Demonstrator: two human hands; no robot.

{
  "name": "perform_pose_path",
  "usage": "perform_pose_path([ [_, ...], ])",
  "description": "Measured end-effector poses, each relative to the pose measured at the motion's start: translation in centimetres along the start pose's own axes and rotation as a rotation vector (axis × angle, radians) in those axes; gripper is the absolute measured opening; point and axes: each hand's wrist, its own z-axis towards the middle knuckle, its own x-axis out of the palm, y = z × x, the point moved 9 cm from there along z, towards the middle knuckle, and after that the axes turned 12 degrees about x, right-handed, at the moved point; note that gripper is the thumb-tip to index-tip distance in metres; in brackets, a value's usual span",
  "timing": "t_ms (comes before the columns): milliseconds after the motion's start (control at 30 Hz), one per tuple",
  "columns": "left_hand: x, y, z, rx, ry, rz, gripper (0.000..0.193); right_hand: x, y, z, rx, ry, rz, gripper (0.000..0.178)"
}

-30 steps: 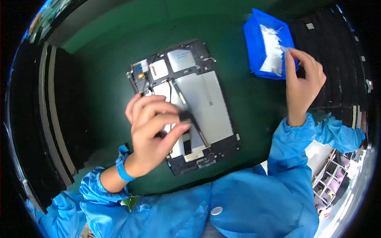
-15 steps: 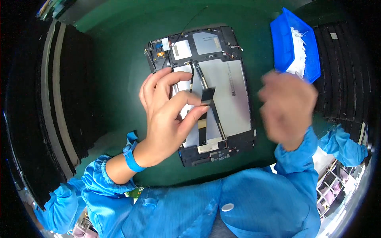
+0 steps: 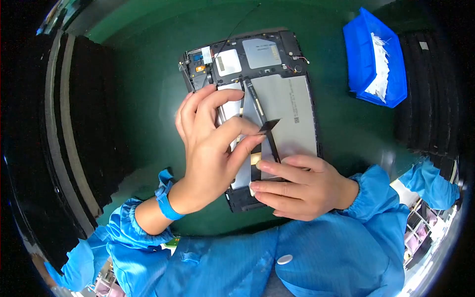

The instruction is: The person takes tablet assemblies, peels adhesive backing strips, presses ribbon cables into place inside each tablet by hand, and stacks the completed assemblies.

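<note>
An opened tablet [image 3: 301, 101] lies on the green mat, its silver back plate and black frame exposed. My left hand [image 3: 205, 148] reaches over its left side, thumb and index finger pinched on the end of a black flex cable [image 3: 269, 125]. That end is raised and tilted off the plate. My right hand [image 3: 311, 189] rests over the lower right part, fingers stretched out, their tips on a dark strip just below its gold patch [image 3: 256, 158]. A second narrow dark strip [image 3: 255, 98] runs down the plate. My right hand hides much of the tablet's lower edge.
A blue bin [image 3: 360, 59] with white paper pieces stands at the upper right. Stacked black foam [image 3: 89, 128] lines the left, with more black foam [image 3: 426, 99] at the right. A thin black wire [image 3: 242, 22] sticks up past the tablet's top edge.
My right hand has come from beside the bin down onto the lower part of the tablet. My left hand keeps its pinch, and the cable end is tilted a little more.
</note>
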Motion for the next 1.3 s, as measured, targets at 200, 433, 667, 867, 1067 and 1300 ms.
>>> perform_pose_path([
  [200,0.4,-0.3,-0.9,0.011,0.028,0.036,0.018,-0.2,-1.9,1.2,0.184,0.049,-0.004,0.034],
  [433,0.4,-0.3,-1.0,0.037,-0.016,0.044,0.033,-0.5,-2.8,1.4,0.239,-0.030,-0.141,0.038],
  [667,-0.5,0.1,-1.7,-0.014,-0.120,-0.008,0.037,-3.6,-4.3,-0.6,0.510,-0.214,-0.220,0.019],
  [867,-0.9,-2.0,-2.1,0.136,-0.003,0.180,0.017,-1.3,-3.4,-1.3,0.636,-0.174,-0.016,0.017],
  [1067,0.3,-4.9,-3.3,0.330,0.183,0.391,0.030,-1.5,-3.0,-2.4,0.672,-0.242,-0.092,0.016],
  [1300,0.0,-6.0,-1.1,0.188,0.142,0.174,0.023,-2.2,-3.0,-2.6,0.661,-0.290,0.031,0.018],
])
